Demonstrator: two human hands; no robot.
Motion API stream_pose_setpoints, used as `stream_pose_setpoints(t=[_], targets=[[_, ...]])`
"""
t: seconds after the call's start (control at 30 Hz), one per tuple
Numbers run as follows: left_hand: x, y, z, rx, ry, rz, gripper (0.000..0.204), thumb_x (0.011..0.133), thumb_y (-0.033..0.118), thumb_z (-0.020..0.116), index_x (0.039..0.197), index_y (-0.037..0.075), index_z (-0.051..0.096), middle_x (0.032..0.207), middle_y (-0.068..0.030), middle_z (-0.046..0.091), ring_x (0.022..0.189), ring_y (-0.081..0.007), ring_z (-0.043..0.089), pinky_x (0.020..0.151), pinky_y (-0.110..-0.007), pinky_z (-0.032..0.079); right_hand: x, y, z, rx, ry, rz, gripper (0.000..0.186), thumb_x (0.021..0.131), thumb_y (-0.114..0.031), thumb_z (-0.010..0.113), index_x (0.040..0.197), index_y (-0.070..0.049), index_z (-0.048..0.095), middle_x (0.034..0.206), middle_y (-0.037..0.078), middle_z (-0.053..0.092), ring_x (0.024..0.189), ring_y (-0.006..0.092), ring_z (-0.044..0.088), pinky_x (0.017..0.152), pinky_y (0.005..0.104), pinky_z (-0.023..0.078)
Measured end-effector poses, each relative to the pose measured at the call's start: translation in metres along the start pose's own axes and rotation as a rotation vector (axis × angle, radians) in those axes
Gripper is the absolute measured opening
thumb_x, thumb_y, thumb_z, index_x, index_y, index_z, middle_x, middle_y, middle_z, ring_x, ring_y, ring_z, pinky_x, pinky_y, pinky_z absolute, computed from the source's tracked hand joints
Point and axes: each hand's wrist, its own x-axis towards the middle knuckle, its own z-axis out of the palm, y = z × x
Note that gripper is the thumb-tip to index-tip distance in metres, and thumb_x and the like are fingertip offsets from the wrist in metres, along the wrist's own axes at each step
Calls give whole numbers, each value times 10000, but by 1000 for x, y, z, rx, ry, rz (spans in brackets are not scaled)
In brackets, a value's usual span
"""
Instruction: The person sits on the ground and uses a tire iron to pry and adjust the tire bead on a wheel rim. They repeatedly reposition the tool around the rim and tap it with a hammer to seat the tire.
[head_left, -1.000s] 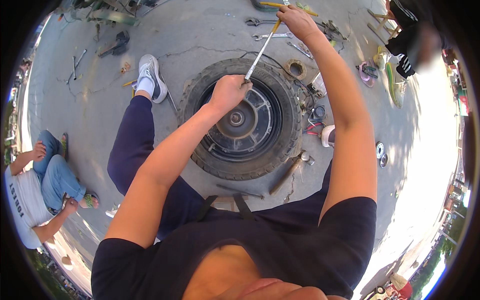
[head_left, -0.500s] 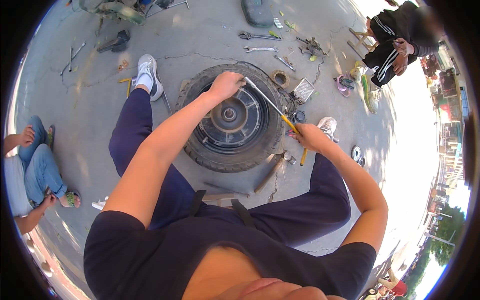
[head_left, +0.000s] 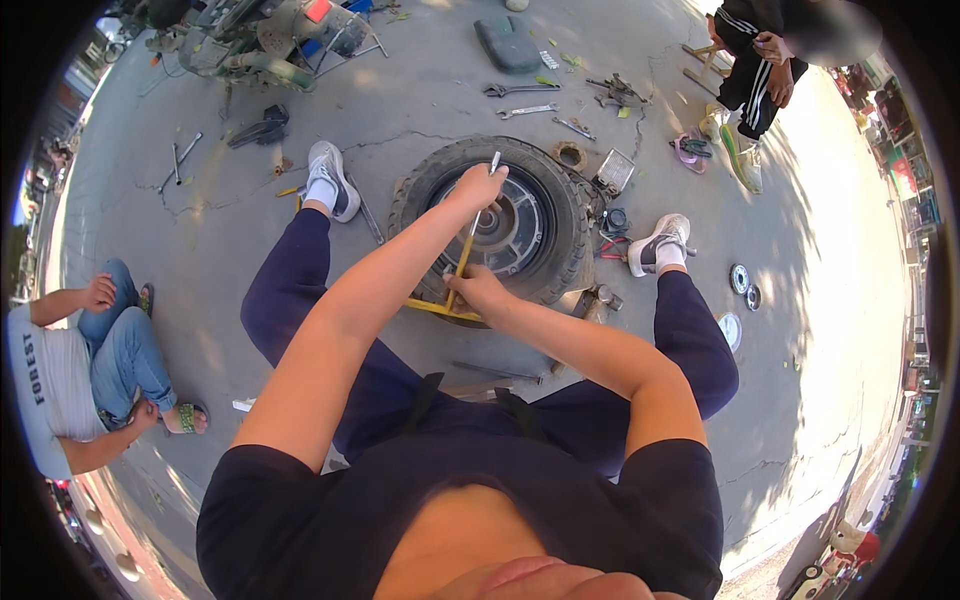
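A tyre on a wheel with a dark metal hub (head_left: 520, 240) lies between my outstretched legs. My left hand (head_left: 476, 190) is closed round the silver shaft (head_left: 495, 160) of a T-handled tool over the upper part of the wheel. My right hand (head_left: 472, 288) grips the tool's yellow handle (head_left: 467, 245) near its crossbar (head_left: 425, 306), over the lower part of the tyre. The shaft slants from the crossbar up past my left hand; what it touches at its far end I cannot make out.
One person (head_left: 60, 370) sits at left, another in striped trousers (head_left: 760, 90) at upper right. Around the tyre lie spanners (head_left: 520, 90), a hammer (head_left: 600, 308), a metal ring (head_left: 568, 155), pliers (head_left: 612, 243) and discs (head_left: 740, 280). A vehicle (head_left: 250, 45) is at upper left.
My right hand has swept from high above the tyre, down through the right side, to its lower middle, swinging the handle round. My left hand stays on the shaft.
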Motion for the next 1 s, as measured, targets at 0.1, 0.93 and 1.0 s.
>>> stream_pose_setpoints(t=[0.1,0.93,1.0], targets=[[9,3,1,1,39,-82,401,985,342,467,936,-39,580,851,-231,667,812,-367,665,731,-456,490,22,-8,44,173,13,-116,192,959,-173,565,974,18,551,815,94,624,657,160,598,577,288,512],[36,31,-66,1045,-171,627,285,967,289,499,960,30,617,787,-171,668,758,-335,658,687,-439,521,34,-219,-66,-895,-838,-62,404,977,-332,538,1095,46,613,885,145,701,755,208,703,649,307,582],[42,26,-75,1028,-210,653,232,953,231,525,995,28,630,906,-158,667,872,-279,644,760,-396,509,52,-260,-47,-874,-496,-328,359,965,-291,540,1054,47,621,791,108,682,689,180,684,576,306,539]])
